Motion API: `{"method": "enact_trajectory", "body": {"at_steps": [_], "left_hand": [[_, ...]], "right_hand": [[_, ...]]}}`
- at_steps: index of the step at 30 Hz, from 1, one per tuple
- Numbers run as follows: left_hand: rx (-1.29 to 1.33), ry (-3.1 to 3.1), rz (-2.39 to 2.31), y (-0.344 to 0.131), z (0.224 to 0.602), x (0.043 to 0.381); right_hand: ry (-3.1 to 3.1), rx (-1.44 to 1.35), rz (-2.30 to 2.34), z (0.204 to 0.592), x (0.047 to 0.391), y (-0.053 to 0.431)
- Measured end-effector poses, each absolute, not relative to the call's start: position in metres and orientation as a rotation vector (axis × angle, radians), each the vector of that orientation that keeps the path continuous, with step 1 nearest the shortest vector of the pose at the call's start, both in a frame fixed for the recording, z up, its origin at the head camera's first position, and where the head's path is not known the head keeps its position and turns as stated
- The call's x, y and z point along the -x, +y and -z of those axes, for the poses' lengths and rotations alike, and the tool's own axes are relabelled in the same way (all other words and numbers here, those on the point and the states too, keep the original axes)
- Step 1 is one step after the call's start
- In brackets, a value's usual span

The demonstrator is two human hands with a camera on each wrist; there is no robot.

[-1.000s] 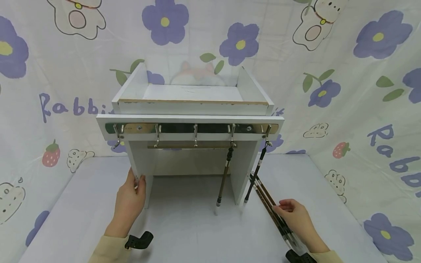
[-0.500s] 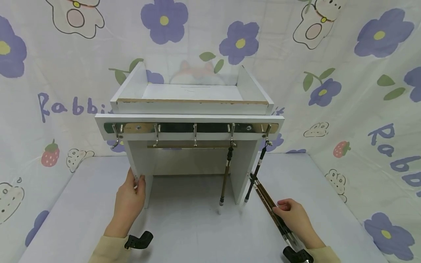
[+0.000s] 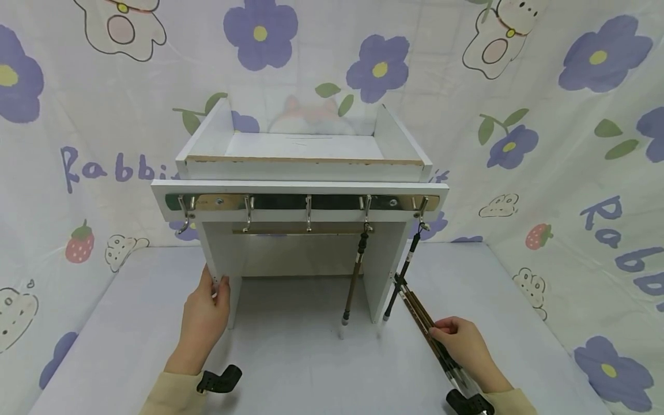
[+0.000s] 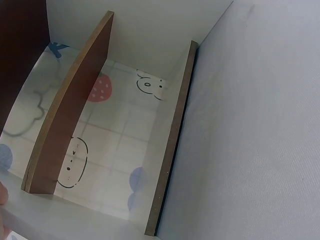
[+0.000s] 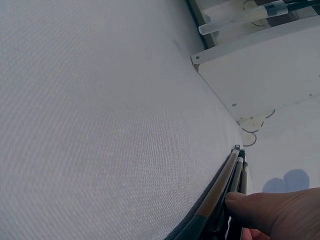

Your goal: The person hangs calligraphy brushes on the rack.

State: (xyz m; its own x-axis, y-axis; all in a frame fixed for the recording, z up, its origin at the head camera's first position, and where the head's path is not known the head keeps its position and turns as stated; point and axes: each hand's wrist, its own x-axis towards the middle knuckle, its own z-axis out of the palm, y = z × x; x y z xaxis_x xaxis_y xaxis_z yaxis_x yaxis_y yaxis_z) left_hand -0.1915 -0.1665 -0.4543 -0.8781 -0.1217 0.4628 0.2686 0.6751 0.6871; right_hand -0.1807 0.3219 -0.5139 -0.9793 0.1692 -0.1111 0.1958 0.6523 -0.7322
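Observation:
A white wooden shelf (image 3: 300, 187) stands on the table with a row of metal hooks along its front. My left hand (image 3: 201, 320) grips the front edge of its left side panel (image 3: 220, 259), thumb on the inner side. From the two rightmost hooks hang calligraphy brushes, one brown (image 3: 354, 279) and one black (image 3: 403, 274), with clear-capped tips down. Several more brushes (image 3: 422, 323) lie in a bundle to the right of the shelf. My right hand (image 3: 464, 346) pinches at this bundle; in the right wrist view the thumb (image 5: 255, 207) presses on the shafts. Its other fingers are mostly hidden.
The three left hooks, such as the middle hook (image 3: 308, 213), bear nothing. An open tray-like top (image 3: 306, 147) rises above the hook rail. White cloth covers the table (image 3: 301, 369); a printed curtain (image 3: 311, 34) stands behind. Black camera mounts (image 3: 220, 379) sit at both wrists.
My right hand has shifted slightly left and closer along the brush bundle. The hanging brown brush sways a little. My left hand stays in place on the panel.

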Motion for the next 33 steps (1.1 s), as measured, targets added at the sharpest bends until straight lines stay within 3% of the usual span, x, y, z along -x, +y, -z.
{"method": "enact_trajectory", "body": {"at_steps": [11,33], "left_hand": [[0.112,-2.426,1.109,-0.166,0.454,0.19],[0.127,-2.41,1.115,-0.169,0.459,0.194]], "right_hand": [[2.876,-0.291,1.18,0.507,0.177,0.326],[3.197,-0.29,1.308,0.429,0.148,0.339]]}}
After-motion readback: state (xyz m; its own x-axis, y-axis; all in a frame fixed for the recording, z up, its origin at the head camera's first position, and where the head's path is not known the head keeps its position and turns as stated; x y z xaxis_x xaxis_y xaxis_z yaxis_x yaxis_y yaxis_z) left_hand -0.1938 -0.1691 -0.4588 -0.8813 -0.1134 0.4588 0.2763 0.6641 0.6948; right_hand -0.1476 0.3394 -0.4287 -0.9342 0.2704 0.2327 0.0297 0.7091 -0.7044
